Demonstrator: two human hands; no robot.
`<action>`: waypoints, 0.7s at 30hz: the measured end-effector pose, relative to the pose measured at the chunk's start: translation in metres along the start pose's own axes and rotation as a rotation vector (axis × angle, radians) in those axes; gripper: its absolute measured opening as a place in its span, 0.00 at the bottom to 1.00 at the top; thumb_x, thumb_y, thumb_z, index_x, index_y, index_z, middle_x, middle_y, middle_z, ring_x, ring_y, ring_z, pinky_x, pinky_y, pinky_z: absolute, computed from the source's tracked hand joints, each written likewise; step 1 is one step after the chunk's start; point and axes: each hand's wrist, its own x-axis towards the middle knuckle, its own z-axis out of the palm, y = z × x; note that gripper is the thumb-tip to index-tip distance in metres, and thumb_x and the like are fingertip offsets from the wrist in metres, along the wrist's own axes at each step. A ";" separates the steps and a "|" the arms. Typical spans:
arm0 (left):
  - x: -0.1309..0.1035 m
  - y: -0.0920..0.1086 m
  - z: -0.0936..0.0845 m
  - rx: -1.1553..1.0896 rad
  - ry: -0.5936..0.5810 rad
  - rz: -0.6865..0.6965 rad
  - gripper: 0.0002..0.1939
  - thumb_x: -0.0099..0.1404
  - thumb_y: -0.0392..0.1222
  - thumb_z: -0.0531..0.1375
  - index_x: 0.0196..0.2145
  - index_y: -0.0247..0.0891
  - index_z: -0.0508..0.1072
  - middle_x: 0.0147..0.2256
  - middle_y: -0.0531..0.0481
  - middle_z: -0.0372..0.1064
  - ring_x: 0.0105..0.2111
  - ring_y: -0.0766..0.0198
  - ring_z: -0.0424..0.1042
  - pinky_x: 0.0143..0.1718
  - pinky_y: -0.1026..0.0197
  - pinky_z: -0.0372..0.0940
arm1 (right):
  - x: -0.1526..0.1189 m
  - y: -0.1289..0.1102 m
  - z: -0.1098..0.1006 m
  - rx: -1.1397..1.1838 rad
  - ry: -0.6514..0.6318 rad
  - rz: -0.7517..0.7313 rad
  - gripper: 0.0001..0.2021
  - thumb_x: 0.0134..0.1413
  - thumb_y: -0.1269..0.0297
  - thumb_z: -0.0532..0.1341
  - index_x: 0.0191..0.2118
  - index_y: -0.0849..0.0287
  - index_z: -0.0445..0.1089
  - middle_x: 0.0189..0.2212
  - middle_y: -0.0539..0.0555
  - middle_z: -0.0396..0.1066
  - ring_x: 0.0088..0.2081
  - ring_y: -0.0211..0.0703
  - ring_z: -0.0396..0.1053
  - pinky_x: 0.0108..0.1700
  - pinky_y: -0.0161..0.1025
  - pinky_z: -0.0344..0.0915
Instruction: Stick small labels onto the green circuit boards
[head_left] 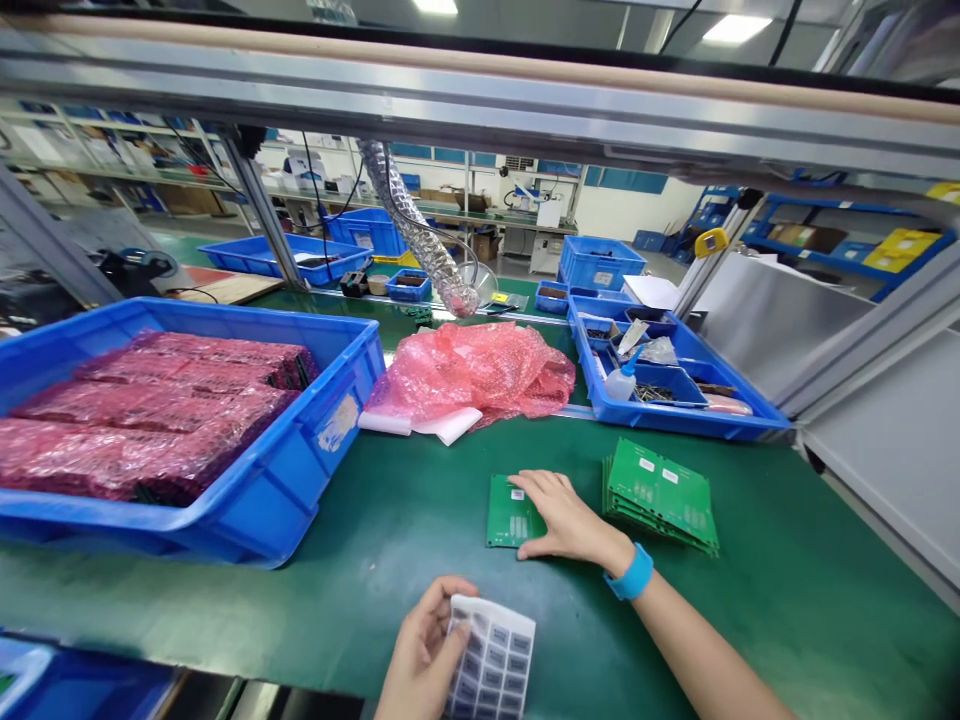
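Observation:
My left hand pinches a sheet of small dark labels near the front edge of the bench. Over the right part of a single green circuit board lies my right hand, its thumb at the near edge and fingers at the far edge. That board rests flat on the green bench top, with a small white label near its far edge. Right of the hand stands a stack of similar green circuit boards, slightly fanned, the top one bearing two white labels. A blue band circles my right wrist.
A large blue bin holds boards in pink bubble wrap on the left. Loose pink bubble wrap lies at the back, below a silver duct hose. A blue tray with small parts and a bottle stands back right. A metal beam crosses above.

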 end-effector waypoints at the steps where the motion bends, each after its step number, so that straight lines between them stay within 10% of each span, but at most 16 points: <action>1: 0.000 0.001 0.000 -0.025 0.016 -0.004 0.13 0.54 0.50 0.67 0.32 0.40 0.72 0.27 0.54 0.73 0.28 0.64 0.68 0.31 0.67 0.61 | -0.001 -0.005 -0.002 -0.010 -0.003 -0.014 0.49 0.33 0.48 0.73 0.61 0.61 0.54 0.59 0.66 0.58 0.60 0.60 0.54 0.59 0.54 0.51; 6: 0.006 0.013 0.009 -0.018 0.047 -0.040 0.17 0.53 0.56 0.67 0.30 0.40 0.75 0.24 0.55 0.69 0.24 0.68 0.62 0.26 0.70 0.57 | -0.033 -0.019 -0.055 -0.023 0.138 -0.033 0.50 0.37 0.43 0.69 0.64 0.58 0.51 0.59 0.63 0.60 0.59 0.57 0.57 0.59 0.50 0.54; 11: 0.027 0.047 0.044 -0.004 -0.101 -0.198 0.23 0.54 0.55 0.67 0.45 0.42 0.74 0.35 0.51 0.76 0.20 0.71 0.62 0.20 0.71 0.56 | -0.087 0.022 -0.112 -0.144 0.292 0.336 0.44 0.42 0.46 0.67 0.64 0.56 0.54 0.56 0.63 0.64 0.56 0.62 0.61 0.54 0.55 0.59; 18: 0.093 0.056 0.127 0.113 -0.249 -0.450 0.22 0.63 0.54 0.61 0.42 0.31 0.69 0.28 0.46 0.76 0.15 0.73 0.60 0.17 0.69 0.58 | -0.128 0.089 -0.099 0.152 0.470 0.434 0.47 0.39 0.42 0.66 0.64 0.55 0.52 0.64 0.62 0.53 0.65 0.60 0.49 0.63 0.57 0.49; 21: 0.123 0.045 0.152 0.198 -0.307 -0.424 0.21 0.61 0.57 0.61 0.34 0.33 0.69 0.20 0.54 0.68 0.14 0.73 0.59 0.16 0.69 0.57 | -0.150 0.102 -0.093 0.523 0.620 0.719 0.42 0.44 0.37 0.60 0.62 0.57 0.55 0.60 0.64 0.59 0.60 0.60 0.59 0.57 0.56 0.60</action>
